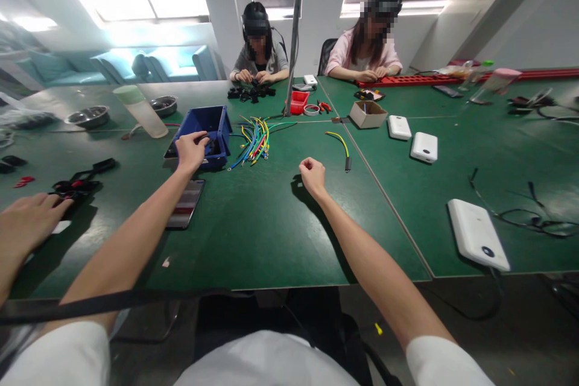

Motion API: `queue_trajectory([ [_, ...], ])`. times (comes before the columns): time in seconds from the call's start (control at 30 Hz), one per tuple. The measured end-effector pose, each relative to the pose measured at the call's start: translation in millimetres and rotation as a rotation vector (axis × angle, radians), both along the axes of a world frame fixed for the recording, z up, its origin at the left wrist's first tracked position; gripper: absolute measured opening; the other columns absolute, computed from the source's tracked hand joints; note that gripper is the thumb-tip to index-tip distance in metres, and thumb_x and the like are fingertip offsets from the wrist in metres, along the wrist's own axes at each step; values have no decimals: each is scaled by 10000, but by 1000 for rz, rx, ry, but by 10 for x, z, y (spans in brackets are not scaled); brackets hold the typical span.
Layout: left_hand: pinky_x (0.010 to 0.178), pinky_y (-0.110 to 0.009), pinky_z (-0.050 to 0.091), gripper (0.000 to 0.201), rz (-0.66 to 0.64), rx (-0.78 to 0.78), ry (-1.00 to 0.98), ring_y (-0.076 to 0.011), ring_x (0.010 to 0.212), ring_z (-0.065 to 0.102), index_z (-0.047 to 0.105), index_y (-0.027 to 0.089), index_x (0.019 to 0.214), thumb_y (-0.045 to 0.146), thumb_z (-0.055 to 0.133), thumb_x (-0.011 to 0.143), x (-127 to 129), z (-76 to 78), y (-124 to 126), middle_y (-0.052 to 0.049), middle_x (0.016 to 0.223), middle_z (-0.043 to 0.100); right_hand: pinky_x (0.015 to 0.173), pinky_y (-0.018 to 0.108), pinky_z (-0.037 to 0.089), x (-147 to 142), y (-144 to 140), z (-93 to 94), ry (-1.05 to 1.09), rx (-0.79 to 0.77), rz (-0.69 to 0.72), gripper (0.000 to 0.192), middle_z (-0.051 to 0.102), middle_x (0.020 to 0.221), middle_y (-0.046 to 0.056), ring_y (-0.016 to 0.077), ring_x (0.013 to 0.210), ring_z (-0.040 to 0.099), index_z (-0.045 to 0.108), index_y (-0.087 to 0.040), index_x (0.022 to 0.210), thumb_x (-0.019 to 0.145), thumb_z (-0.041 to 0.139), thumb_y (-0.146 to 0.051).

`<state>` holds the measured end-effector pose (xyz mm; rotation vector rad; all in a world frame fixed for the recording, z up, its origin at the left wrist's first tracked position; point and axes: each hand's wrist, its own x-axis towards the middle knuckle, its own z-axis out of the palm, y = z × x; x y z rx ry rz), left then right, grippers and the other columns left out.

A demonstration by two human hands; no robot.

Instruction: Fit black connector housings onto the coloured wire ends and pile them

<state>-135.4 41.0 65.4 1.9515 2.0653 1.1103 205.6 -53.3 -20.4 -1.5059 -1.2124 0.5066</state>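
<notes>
My left hand (190, 151) reaches over the front rim of a blue plastic bin (212, 123). Its fingers curl down onto dark parts inside, and whether they grip one is hidden. My right hand (312, 175) hovers just above the green table (253, 223) as a loose fist, with nothing visible in it. A bundle of coloured wires (253, 142) lies between the bin and my right hand. A single yellow-green wire (341, 145) lies just beyond my right hand. A smartphone (185, 205) lies flat beside my left forearm.
A co-worker's hand (27, 220) rests at the left beside black and red clips (76, 184). Two people sit across the table. White power banks (477, 232) (424, 146), a cardboard box (367, 113), a red tray (298, 101), a metal pole (294, 36) and a bottle (140, 110) stand around.
</notes>
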Motion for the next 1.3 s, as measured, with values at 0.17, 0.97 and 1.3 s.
queue_trajectory([
  [0.17,888,-328,506,328,-58,85,-99,-218,869,666,736,136,1077,293,590,828,139,60,-316,-86,1025,737,605,271,362,-2,-3,0,-19,17,7,111,511,562,-18,142,563,459,543,-199,595,655,469,-257],
  [0.97,805,-350,501,157,-551,-226,-409,-208,905,654,596,239,985,353,562,883,1011,-750,-1402,-61,983,694,577,266,333,-19,-32,45,-20,-10,52,123,476,562,-28,139,558,421,560,-197,656,647,453,-259],
  [1.3,940,-404,453,114,-543,-50,-340,-238,1027,585,707,274,931,256,644,837,882,-668,-1378,-78,1028,634,569,272,320,-60,6,4,-100,-53,35,182,501,570,-25,138,543,419,607,-185,701,682,452,-277],
])
